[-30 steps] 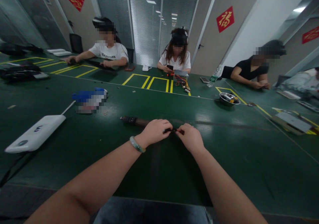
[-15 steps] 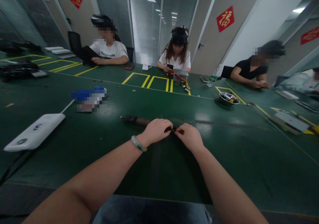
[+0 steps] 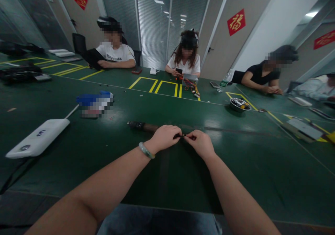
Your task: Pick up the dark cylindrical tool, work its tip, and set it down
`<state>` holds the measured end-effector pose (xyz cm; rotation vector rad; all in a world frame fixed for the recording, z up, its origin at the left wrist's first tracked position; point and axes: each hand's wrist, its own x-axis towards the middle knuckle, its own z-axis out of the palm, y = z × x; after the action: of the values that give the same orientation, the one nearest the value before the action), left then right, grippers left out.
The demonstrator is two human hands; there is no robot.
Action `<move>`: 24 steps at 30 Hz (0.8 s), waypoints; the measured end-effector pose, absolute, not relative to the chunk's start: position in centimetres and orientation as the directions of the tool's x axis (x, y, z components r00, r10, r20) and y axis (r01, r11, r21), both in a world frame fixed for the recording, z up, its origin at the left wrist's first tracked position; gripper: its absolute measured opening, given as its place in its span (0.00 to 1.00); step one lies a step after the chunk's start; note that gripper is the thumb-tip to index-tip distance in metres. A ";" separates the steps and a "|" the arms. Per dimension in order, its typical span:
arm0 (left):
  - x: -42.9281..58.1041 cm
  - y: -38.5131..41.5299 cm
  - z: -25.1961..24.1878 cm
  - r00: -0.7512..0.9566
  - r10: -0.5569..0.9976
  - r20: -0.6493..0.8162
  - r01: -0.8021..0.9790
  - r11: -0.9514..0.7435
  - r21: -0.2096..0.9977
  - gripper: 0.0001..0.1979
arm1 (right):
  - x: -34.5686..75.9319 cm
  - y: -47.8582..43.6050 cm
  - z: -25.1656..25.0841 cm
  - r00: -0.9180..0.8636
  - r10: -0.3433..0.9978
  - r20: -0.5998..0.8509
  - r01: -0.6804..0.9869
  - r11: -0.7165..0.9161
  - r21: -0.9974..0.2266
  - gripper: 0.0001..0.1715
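My left hand [image 3: 166, 135], with a pale bangle [image 3: 147, 150] on its wrist, is closed over the middle of the table. Its fingertips are pressed together around a small dark piece [image 3: 183, 135] with a tiny bright spot. From the other side, my right hand [image 3: 201, 143] pinches at the same piece with thumb and forefinger. The piece is too small to name. Just behind my left hand lies a long dark tool [image 3: 142, 126] with a brown grip and a metal tip pointing left. My left hand hides its right part.
A white box marked 3 [image 3: 39, 137] with a cable lies at left, near a blue-and-white packet [image 3: 95, 104]. At right are a metal bowl of small parts [image 3: 240, 105], a bottle [image 3: 223, 83] and a grey laptop-like slab [image 3: 303, 128]. Several people sit around the green table [image 3: 125, 179].
The view has shifted very slightly. Both hands keep their place, and a tiny bright spot now shows on the small dark piece between the fingertips.
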<state>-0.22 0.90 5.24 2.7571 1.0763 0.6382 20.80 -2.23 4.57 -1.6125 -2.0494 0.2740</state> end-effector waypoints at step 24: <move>-0.2 0.8 5.5 0.658 0.677 0.330 0.626 -0.735 0.260 0.06 | 20.5 -2.3 4.6 -0.224 0.935 0.274 0.817 0.333 -0.470 0.08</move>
<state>-0.23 0.82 5.46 2.7464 1.0848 0.6233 20.49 -2.34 4.64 -1.5334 -2.0961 0.3072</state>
